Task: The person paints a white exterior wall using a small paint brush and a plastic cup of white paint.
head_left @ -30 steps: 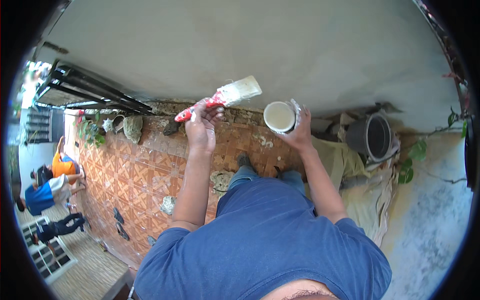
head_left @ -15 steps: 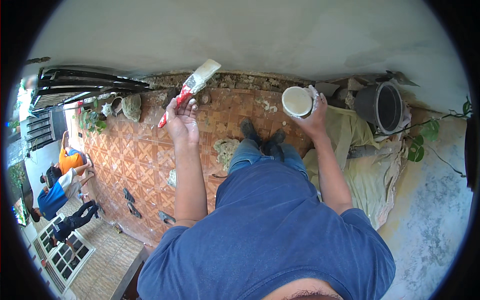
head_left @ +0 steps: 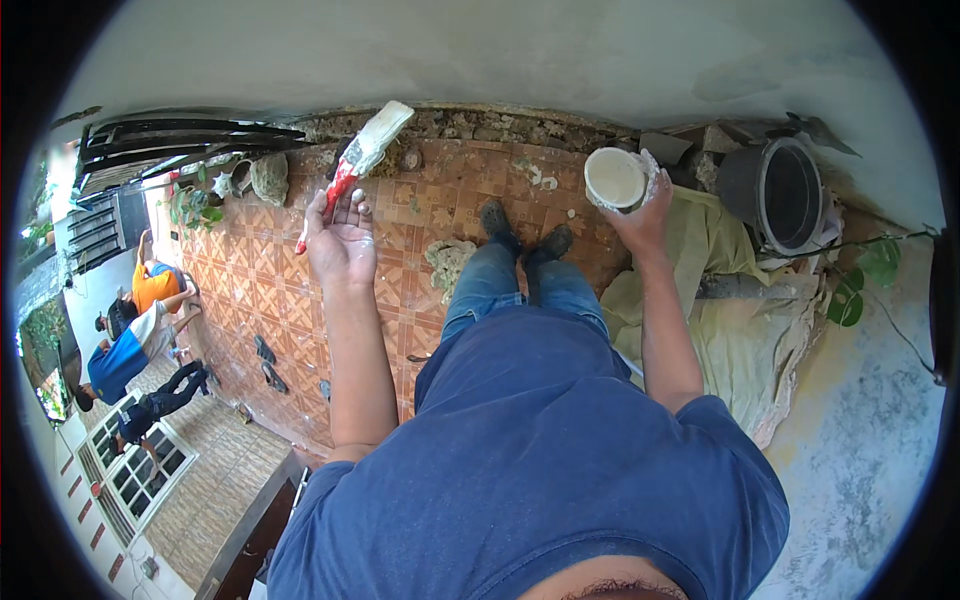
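Note:
Palm up, my left hand (head_left: 345, 237) grips a paintbrush (head_left: 343, 180) by its red handle. White paint coats the bristles and the metal band, and the brush slants up toward the pale wall. Out to the right, my right hand (head_left: 642, 212) is wrapped around the far side of a small round tub (head_left: 615, 179) with pale, creamy paint in it. White smears mark the fingers of both hands. The brush and the tub are well apart, and neither touches the wall.
A pale wall (head_left: 520, 55) rises ahead, with rubble along its foot. At right, a dark bucket (head_left: 775, 195) stands by a yellowish cloth (head_left: 740, 340). Sandals (head_left: 268, 365) lie on the patterned tile floor (head_left: 270, 300). Several people (head_left: 135, 350) are at the far left.
My left hand has moved left with the paintbrush. My right hand has shifted slightly right with the tub. My view has turned a little, and my feet show more.

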Available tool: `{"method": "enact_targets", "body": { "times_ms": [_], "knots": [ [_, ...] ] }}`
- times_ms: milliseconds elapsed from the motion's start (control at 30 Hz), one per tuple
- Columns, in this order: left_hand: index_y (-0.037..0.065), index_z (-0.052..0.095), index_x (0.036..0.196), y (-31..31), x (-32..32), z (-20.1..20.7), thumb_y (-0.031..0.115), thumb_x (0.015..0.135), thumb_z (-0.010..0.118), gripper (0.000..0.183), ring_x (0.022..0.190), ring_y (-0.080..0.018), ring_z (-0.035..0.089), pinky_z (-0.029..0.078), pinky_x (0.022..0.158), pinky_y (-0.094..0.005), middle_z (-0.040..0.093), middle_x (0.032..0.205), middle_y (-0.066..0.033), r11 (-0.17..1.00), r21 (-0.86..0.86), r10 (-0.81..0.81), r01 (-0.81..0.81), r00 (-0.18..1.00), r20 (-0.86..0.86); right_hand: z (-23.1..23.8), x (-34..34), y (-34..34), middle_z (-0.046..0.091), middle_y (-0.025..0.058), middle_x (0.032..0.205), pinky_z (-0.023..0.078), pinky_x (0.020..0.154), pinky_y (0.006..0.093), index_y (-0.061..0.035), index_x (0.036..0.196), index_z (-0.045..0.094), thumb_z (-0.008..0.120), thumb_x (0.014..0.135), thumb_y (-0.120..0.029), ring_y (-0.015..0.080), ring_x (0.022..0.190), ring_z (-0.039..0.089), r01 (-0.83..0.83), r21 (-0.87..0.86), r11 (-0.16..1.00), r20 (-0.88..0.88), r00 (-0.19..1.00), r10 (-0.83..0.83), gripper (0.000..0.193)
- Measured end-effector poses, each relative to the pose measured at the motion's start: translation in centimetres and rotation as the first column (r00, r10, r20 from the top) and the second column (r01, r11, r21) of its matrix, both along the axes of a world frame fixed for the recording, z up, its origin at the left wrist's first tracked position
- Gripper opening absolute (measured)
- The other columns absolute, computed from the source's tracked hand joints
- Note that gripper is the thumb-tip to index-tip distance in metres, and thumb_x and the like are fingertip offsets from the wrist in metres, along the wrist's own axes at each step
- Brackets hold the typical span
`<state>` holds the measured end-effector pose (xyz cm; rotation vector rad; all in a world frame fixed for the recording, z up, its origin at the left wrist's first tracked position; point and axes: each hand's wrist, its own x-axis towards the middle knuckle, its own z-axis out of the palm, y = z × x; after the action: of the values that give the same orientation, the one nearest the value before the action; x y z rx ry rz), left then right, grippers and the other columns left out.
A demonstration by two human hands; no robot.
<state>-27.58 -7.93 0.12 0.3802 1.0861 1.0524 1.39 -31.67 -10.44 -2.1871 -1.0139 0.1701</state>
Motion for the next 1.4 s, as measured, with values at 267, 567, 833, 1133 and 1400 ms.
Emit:
{"method": "enact_targets", "body": {
  "times_ms": [267, 567, 833, 1133, 1400],
  "knots": [
    [-0.001, 0.058, 0.095, 0.8, 0.8, 2.0, 0.018, 0.088, 0.055, 0.021, 0.079, -0.0217, 0.059, 0.05, 0.069, -0.0302, 0.063, 0.089, -0.0121, 0.998, 0.057, 0.005, -0.006, 1.0, 0.011, -0.7, 2.1, 0.8, 0.053, 0.0125, 0.124, 0.022, 0.108, 0.047, -0.0034, 0.134, 0.038, 0.081, 0.06, -0.031, 0.0295, 0.118, 0.046, -0.015, 0.041, 0.999, -0.002, 1.0, 0.015, 0.09],
    [-0.001, 0.06, 0.093, 6.7, 2.7, 1.3, 0.019, 0.087, 0.056, 0.021, 0.081, -0.0219, 0.059, 0.05, 0.07, -0.0312, 0.064, 0.091, -0.0138, 0.996, 0.055, -0.075, 0.072, 0.996, 0.053, -1.0, 0.7, 1.8, 0.053, 0.0124, 0.125, 0.023, 0.107, 0.048, -0.0045, 0.131, 0.04, 0.081, 0.06, -0.033, 0.0301, 0.119, 0.046, 0.08, 0.091, 0.993, 0.029, 0.996, -0.083, 0.087],
    [-0.003, 0.057, 0.097, 14.8, 3.7, -1.8, 0.018, 0.09, 0.053, 0.023, 0.082, -0.0242, 0.061, 0.05, 0.071, -0.0328, 0.064, 0.092, -0.0164, 0.954, -0.041, -0.295, 0.295, 0.955, 0.013, -2.5, -3.4, 4.0, 0.05, 0.0139, 0.128, 0.022, 0.107, 0.0476, -0.0038, 0.131, 0.041, 0.082, 0.058, -0.033, 0.0321, 0.121, 0.043, 0.288, 0.034, 0.957, -0.018, 0.958, -0.287, 0.089],
    [-0.002, 0.054, 0.102, 21.8, 6.9, -6.7, 0.017, 0.088, 0.055, 0.024, 0.085, -0.0249, 0.059, 0.049, 0.073, -0.0333, 0.062, 0.098, -0.0187, 0.882, -0.068, -0.468, 0.466, 0.884, -0.011, -5.4, -6.4, 9.1, 0.049, 0.0155, 0.128, 0.022, 0.107, 0.0488, -0.0026, 0.129, 0.042, 0.082, 0.058, -0.036, 0.0317, 0.121, 0.043, 0.374, -0.124, 0.919, -0.024, 0.925, -0.379, 0.088],
    [-0.005, 0.054, 0.103, 18.8, 13.0, -16.1, 0.015, 0.088, 0.056, 0.025, 0.084, -0.0251, 0.058, 0.049, 0.071, -0.0329, 0.061, 0.099, -0.019, 0.828, -0.122, -0.555, 0.547, 0.831, -0.04, -15.9, -5.2, 11.2, 0.049, 0.0133, 0.127, 0.023, 0.105, 0.0516, -0.0058, 0.129, 0.043, 0.08, 0.063, -0.04, 0.0312, 0.119, 0.044, 0.21, -0.106, 0.972, 0.065, 0.977, -0.204, 0.083]
  ]
}}
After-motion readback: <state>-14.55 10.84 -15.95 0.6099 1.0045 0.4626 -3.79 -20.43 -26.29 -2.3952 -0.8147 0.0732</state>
